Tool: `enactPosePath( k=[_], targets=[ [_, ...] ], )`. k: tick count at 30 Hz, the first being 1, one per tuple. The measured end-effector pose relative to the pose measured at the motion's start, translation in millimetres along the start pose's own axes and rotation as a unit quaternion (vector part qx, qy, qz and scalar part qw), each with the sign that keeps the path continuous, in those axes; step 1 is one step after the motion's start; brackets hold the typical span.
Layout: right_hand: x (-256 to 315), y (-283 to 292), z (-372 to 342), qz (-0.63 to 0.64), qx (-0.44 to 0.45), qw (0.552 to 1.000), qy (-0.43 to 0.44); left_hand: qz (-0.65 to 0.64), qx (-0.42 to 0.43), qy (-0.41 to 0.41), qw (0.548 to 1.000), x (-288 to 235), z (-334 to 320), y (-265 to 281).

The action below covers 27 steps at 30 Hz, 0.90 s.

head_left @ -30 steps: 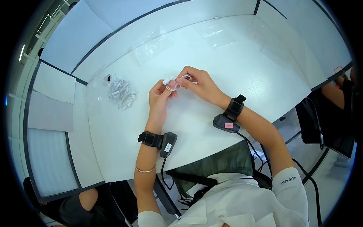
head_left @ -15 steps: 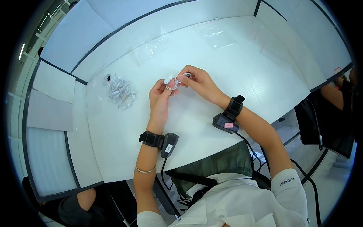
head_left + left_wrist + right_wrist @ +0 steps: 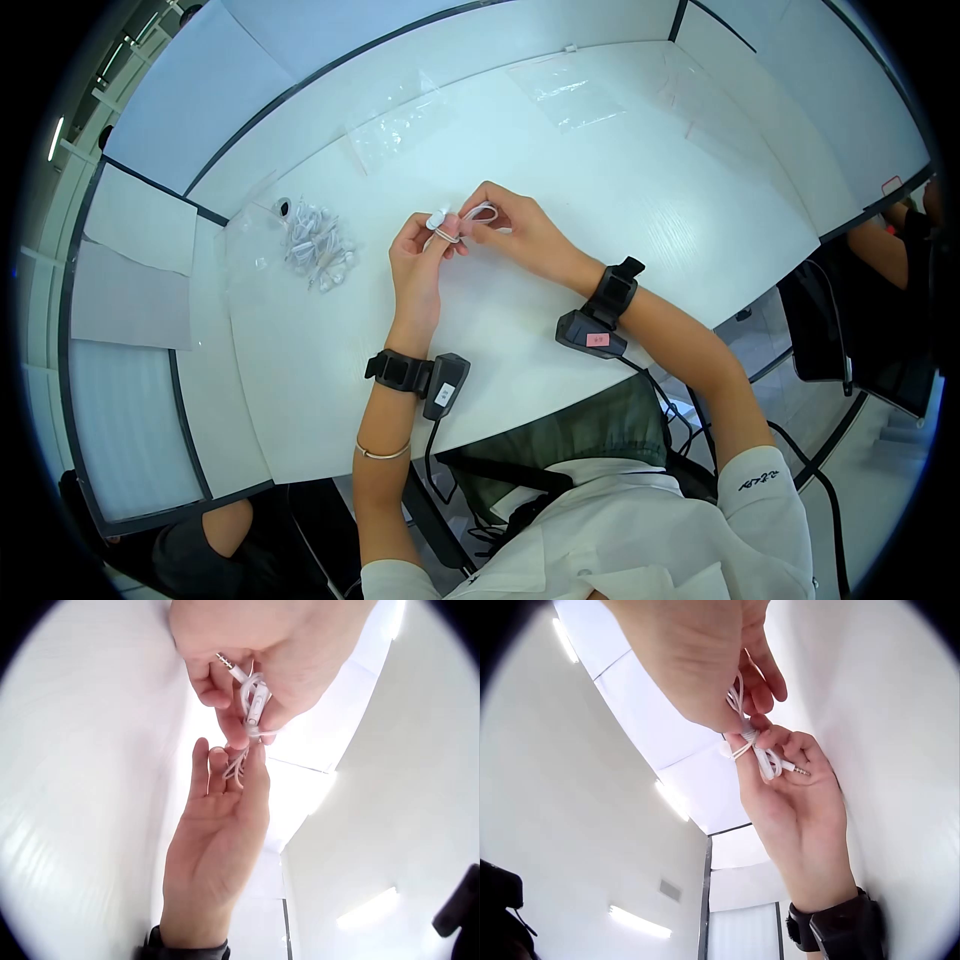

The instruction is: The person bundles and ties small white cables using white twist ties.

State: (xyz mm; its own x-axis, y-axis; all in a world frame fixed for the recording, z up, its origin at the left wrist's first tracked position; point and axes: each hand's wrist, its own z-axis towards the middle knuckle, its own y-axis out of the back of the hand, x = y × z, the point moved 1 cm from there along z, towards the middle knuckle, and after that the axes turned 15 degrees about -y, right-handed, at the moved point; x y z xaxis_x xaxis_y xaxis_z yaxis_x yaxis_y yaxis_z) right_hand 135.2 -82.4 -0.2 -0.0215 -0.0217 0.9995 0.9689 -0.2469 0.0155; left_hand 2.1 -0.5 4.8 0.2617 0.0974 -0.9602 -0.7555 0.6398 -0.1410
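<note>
A white wired earphone bundle (image 3: 483, 212) is held between both hands above the table. My left hand (image 3: 413, 265) grips its left part, with a white end piece (image 3: 437, 220) showing above the thumb. My right hand (image 3: 530, 235) pinches the cable, and a loop stands out past its fingers. Seen in the left wrist view, the inline remote (image 3: 258, 703) and the metal-tipped plug (image 3: 227, 663) lie by the left fingers. Cord is wound tightly round the bundle's middle (image 3: 748, 733) in the right wrist view, between the fingertips of both hands.
A pile of white cables (image 3: 320, 245) lies left of my hands, beside a small round dark-centred object (image 3: 284, 207). Clear plastic bags (image 3: 568, 98) lie at the back. White partition walls (image 3: 560, 25) enclose the white table (image 3: 640, 190).
Both hands have shifted slightly left, the right also a little lower, still holding the earphones. The cable loop at the right hand now shows larger; the white end piece has turned.
</note>
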Motion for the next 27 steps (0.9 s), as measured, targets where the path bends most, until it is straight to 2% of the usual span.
enactPosePath(
  k=[4, 9, 14, 17, 27],
  targets=[
    [4.6, -2.3, -1.7, -0.049, -0.004, 0.999, 0.005, -0.007, -0.036, -0.015, 0.999, 0.6, 0.5, -2.9],
    [5.2, 0.8, -1.9, -0.048, 0.013, 0.999, -0.007, -0.022, -0.024, -0.006, 0.999, 1.4, 0.4, -1.2],
    [3.4, 1.8, -0.2, -0.077, -0.01, 0.997, 0.03, -0.022, -0.011, 0.003, 1.0, 1.6, 1.2, -0.1],
    [4.9, 2.6, -0.1, -0.071, -0.013, 0.997, 0.029, -0.014, 0.014, 0.005, 1.0, 2.8, 1.6, 2.7],
    [1.6, 3.2, 2.6, -0.101, -0.036, 0.993, 0.055, -0.003, 0.018, -0.006, 1.0, 0.5, 1.9, -0.4]
  ],
)
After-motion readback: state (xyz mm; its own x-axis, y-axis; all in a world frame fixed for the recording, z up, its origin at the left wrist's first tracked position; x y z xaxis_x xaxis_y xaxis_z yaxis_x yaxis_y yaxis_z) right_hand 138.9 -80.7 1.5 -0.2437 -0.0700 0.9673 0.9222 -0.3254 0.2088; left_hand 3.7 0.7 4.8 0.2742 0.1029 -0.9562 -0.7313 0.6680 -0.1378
